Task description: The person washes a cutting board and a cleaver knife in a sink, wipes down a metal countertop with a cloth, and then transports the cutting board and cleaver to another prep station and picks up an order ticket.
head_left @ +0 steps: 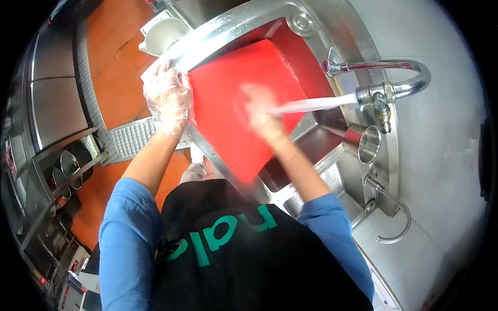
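A large red cutting board (233,129) leans across the steel sink (233,26), tilted, with its near corner over the front rim. My left hand (168,96), in a clear plastic glove, is closed on the board's left edge; its thumb side is partly hidden by the crumpled plastic. Over the middle of the board is my right hand (261,109), smeared by motion, so its fingers and anything in them cannot be made out. A stream of water (316,104) from the tap (371,96) runs onto that hand and the board.
On the sink's right ledge stands a steel cup (369,145), with a second curved spout (397,217) nearer me. A round steel lid or drain part (300,24) sits at the far corner. Beyond my left hand is a white jug (165,37). Orange tiles (116,57) cover the floor.
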{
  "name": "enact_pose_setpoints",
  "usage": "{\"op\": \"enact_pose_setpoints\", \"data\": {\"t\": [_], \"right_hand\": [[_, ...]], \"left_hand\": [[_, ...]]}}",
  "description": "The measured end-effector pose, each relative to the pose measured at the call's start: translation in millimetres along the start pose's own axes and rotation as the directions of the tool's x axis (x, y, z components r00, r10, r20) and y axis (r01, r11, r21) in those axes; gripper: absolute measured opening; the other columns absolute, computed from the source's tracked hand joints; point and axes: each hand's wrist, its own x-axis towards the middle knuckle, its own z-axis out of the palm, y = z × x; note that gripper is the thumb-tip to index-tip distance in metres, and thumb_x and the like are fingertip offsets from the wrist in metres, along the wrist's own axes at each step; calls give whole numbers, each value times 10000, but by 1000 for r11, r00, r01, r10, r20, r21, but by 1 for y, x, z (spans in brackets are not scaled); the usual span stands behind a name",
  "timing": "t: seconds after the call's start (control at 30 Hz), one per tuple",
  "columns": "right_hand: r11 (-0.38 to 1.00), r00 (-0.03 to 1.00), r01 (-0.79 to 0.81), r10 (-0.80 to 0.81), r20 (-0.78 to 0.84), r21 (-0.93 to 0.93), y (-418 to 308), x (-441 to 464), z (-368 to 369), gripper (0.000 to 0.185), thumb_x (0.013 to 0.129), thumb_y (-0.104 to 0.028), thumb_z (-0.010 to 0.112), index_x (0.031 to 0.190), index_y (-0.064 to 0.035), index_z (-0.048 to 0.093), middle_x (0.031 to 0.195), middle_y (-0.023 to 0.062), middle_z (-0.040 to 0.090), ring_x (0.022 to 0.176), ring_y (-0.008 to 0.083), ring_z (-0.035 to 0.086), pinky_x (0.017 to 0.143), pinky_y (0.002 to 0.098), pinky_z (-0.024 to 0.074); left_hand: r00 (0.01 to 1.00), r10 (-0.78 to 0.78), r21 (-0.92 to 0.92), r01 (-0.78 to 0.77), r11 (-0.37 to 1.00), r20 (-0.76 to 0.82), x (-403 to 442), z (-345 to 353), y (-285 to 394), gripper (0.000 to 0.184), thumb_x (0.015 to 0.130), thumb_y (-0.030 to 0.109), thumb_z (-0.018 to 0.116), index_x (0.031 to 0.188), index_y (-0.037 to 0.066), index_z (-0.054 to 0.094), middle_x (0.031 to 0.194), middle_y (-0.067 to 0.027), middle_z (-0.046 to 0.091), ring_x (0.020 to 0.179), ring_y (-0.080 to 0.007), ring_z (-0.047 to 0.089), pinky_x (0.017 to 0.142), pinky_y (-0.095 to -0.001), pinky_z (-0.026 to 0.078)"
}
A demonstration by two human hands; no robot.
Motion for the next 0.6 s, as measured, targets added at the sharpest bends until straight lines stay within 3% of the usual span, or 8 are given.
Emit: {"op": "enact_pose_setpoints", "data": {"t": [0.03,0.1,0.17,0.23,0.33,0.4,0.47,0.6], "right_hand": [[995,992,-77,83,99,-62,-48,-4,-13,326,790,-119,548,1108,-58,587,1116,149,590,1059,312,533,936,418,406],[855,959,-236,282,-32,461,2,-41,14,331,786,-38,511,1108,-48,583,1108,173,579,1066,324,523,943,405,403],[851,850,-496,516,101,-173,59,-62,-25,271,824,-46,483,1067,-28,603,995,157,633,937,337,590,858,406,469],[560,565,-430,779,273,-708,149,-89,-58,240,845,-78,466,1006,-37,639,840,116,674,773,352,639,754,433,522],[769,876,-413,482,18,-487,101,-59,-86,231,848,-110,469,957,-62,667,942,117,659,902,315,623,805,398,500],[865,835,-493,501,228,-93,10,-17,-74,311,856,-124,448,1123,-83,602,1078,156,614,1010,334,571,868,408,458],[994,999,-14,9,46,107,-38,-2,-25,363,815,-25,438,1131,-93,603,1118,103,610,1042,309,554,880,408,457],[963,962,270,-270,42,-3,-42,77,28,445,713,23,480,1118,-108,611,1150,76,603,1045,275,560,883,390,458]], "left_hand": [[1000,-11,2,11,1000,10,1,-1,1,201,814,242,581,810,50,642,1205,-93,573,1118,-277,506,926,-414,394],[999,-26,6,26,1000,21,-1,-2,0,201,820,240,575,819,50,643,1205,-98,572,1112,-281,511,936,-419,382],[1000,-26,-2,26,1000,16,-2,-2,1,201,824,238,570,832,51,643,1202,-103,571,1107,-284,515,945,-423,372],[999,-18,-20,17,1000,-40,-7,9,-1,197,825,236,571,853,53,640,1196,-106,572,1109,-286,513,947,-426,368],[1000,-6,-20,6,1000,-23,-2,12,-10,193,825,229,574,882,52,628,1189,-102,573,1115,-294,506,944,-426,369],[1000,-11,-27,11,1000,5,-4,2,-4,187,825,225,575,872,52,627,1191,-100,572,1122,-297,499,945,-425,369],[999,2,-57,-4,998,-39,-1,6,-6,189,830,224,565,843,46,626,1199,-102,568,1137,-299,484,947,-420,370],[1000,1,-48,-2,999,-25,-1,4,-2,196,823,217,558,828,35,630,1194,-105,574,1139,-297,481,954,-398,373]]}}
